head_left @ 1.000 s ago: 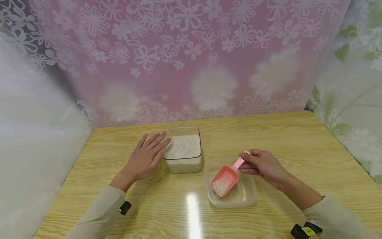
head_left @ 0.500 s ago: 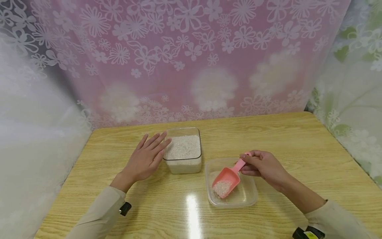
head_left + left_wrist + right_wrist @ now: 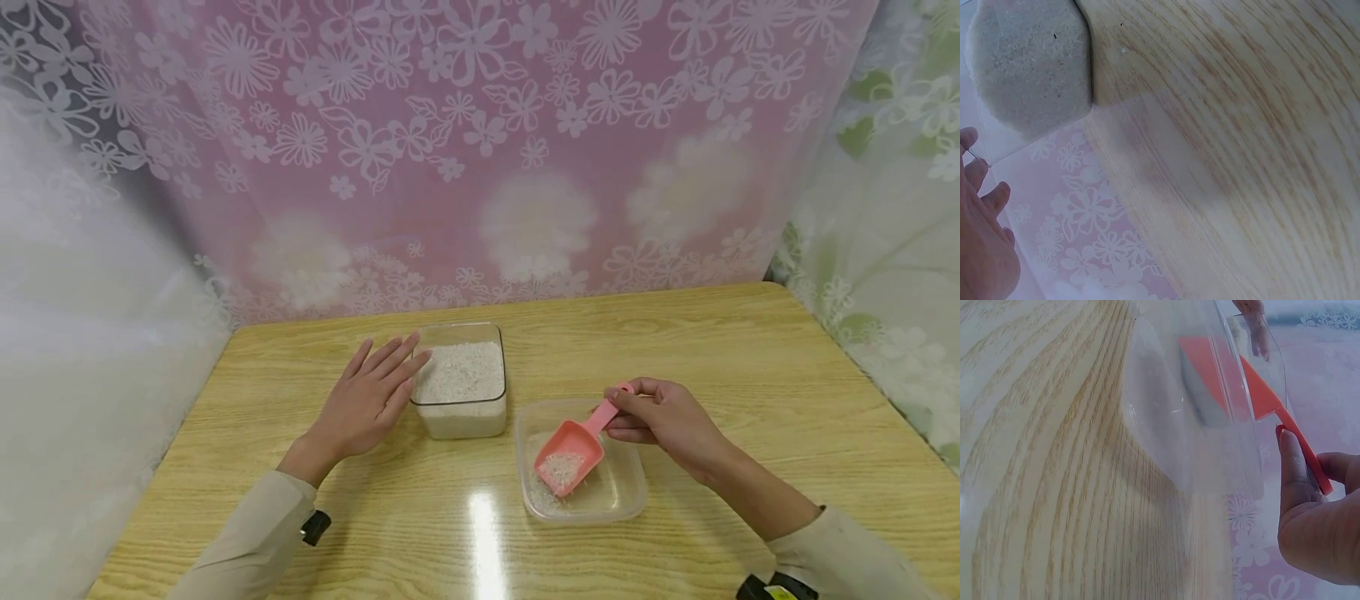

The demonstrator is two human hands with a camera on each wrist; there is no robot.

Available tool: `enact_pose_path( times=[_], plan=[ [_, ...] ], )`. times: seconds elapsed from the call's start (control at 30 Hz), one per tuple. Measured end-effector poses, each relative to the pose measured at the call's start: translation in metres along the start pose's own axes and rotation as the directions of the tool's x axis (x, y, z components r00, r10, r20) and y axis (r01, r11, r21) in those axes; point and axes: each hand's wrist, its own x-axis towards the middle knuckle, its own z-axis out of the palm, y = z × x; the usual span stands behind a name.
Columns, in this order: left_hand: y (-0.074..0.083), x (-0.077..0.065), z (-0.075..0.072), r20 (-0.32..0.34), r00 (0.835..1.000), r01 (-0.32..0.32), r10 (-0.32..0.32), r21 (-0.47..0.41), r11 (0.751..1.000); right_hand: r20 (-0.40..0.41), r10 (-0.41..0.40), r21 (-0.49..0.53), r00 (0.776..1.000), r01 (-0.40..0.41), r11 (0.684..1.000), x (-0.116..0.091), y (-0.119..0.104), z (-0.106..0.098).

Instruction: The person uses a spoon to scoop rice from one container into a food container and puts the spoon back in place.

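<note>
My right hand (image 3: 663,425) pinches the handle of a pink scoop (image 3: 583,443), its blade tilted down inside a shallow clear plastic container (image 3: 630,492). Some white rice (image 3: 562,471) lies in the scoop, and a few grains show beneath its front edge. In the right wrist view, thumb and fingers hold the end of the red-pink handle (image 3: 1304,447) just outside the container wall. To the left, a deeper clear box (image 3: 461,423) holds a large amount of rice (image 3: 463,371). My left hand (image 3: 360,408) lies with fingers extended against that box's left rim.
Both containers stand side by side on a wood-grain table (image 3: 360,525). Behind its far edge hangs a pink flowered curtain (image 3: 420,208). Pale curtains enclose the left and right sides. Bands with black devices sit at both wrists.
Rice has slid off the scoop's front into the shallow container, so the scoop holds less. The scoop has shifted slightly right. My left hand stays at the box.
</note>
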Motion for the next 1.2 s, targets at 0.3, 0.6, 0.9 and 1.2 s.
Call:
enact_pose_path(
  times=[0.3,0.6,0.9,1.2],
  plan=[
    [-0.001,-0.001,0.002,-0.007,1.000,0.007,-0.007,-0.005,1.000,-0.013,-0.002,-0.031,1.000,0.001,1.000,-0.001,-0.002,0.002],
    [0.000,0.000,0.002,-0.001,1.000,0.009,-0.009,-0.008,1.000,-0.007,-0.019,-0.108,1.000,0.018,0.994,-0.004,-0.003,0.003],
    [-0.001,0.000,0.002,0.001,1.000,0.008,-0.008,-0.004,1.000,0.027,-0.075,-0.164,0.997,0.078,0.983,-0.006,-0.005,0.001],
    [-0.002,-0.001,0.003,0.003,1.000,0.012,-0.012,-0.014,1.000,0.078,-0.178,-0.246,0.981,0.192,0.950,-0.009,-0.011,0.002]
  ],
)
